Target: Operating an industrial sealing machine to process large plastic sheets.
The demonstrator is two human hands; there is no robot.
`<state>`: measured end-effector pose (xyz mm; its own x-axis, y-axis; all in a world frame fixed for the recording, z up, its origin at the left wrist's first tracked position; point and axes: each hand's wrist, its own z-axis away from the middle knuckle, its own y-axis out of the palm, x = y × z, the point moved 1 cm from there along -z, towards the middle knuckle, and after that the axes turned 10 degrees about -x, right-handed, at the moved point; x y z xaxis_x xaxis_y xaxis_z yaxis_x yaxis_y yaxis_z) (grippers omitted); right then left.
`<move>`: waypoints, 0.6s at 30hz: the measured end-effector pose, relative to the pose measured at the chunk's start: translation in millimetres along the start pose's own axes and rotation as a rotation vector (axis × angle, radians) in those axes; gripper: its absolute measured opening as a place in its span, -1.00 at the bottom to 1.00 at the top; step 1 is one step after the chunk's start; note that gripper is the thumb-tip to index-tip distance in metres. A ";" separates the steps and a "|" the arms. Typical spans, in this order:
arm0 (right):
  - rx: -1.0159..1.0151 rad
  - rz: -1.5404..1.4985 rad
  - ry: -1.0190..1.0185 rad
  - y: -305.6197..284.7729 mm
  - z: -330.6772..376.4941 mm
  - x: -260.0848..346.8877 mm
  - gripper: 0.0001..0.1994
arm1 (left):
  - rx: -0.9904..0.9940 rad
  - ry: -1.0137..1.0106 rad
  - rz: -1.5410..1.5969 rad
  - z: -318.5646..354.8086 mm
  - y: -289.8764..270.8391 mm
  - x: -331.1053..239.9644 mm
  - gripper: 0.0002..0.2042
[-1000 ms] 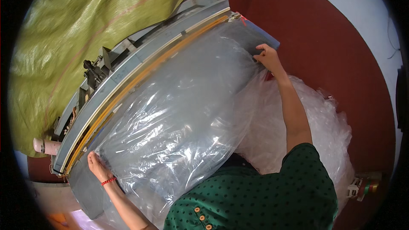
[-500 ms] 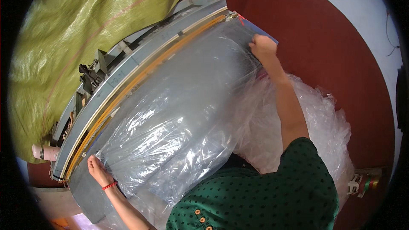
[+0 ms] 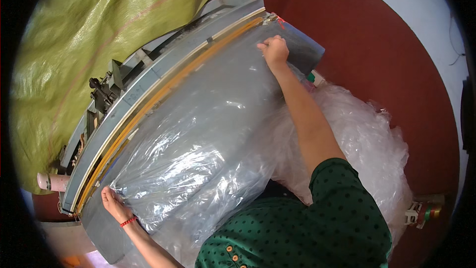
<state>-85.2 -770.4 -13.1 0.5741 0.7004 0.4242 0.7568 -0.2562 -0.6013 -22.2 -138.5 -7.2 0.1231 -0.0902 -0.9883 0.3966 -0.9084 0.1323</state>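
A clear plastic sheet [image 3: 198,134] lies spread and wrinkled over a grey tabletop [image 3: 99,228], its near part hanging toward my body. At the near left, my left hand [image 3: 115,204], with a red bead bracelet on the wrist, pinches the sheet's corner. Farther off on the right, my right hand [image 3: 275,51] has its fingers closed on the sheet's far edge, above the tabletop. Along the table's far side runs a long grey sealing machine [image 3: 144,87] with an orange-brown strip [image 3: 168,88], close to both hands.
A big heap of clear plastic [image 3: 357,139] is piled to my right. Yellow-green woven sheeting [image 3: 99,34] covers the area behind the machine. A pink cylinder [image 3: 53,182] sits by the machine's left end. Tape rolls [image 3: 429,212] hang at the far right, near the red floor [image 3: 357,30].
My right hand has moved left along the tabletop, bringing the sheet's edge with it and uncovering the table's right end. My left hand has dropped slightly, still on its corner.
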 end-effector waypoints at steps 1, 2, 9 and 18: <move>0.000 0.001 -0.001 2.3 0.6 0.2 -0.76 | -0.027 -0.017 0.001 0.8 -0.1 -1.2 -0.90; -0.006 -0.009 0.010 4.5 1.0 0.2 -0.79 | -0.027 -0.019 0.003 0.5 0.0 -0.4 -0.90; -0.123 -0.121 -0.083 11.4 -0.1 -6.5 -0.86 | 0.036 -0.025 0.030 -4.7 -2.7 4.7 -0.89; -0.122 -0.600 -0.026 21.3 1.4 -8.7 -0.89 | 0.627 -0.047 -0.377 19.1 -22.2 -71.5 -0.67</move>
<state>-74.5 -781.0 -30.6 0.0300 0.7617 0.6472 0.9770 0.1145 -0.1799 -57.2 -119.7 59.1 0.0366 0.2699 -0.9622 -0.1928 -0.9428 -0.2718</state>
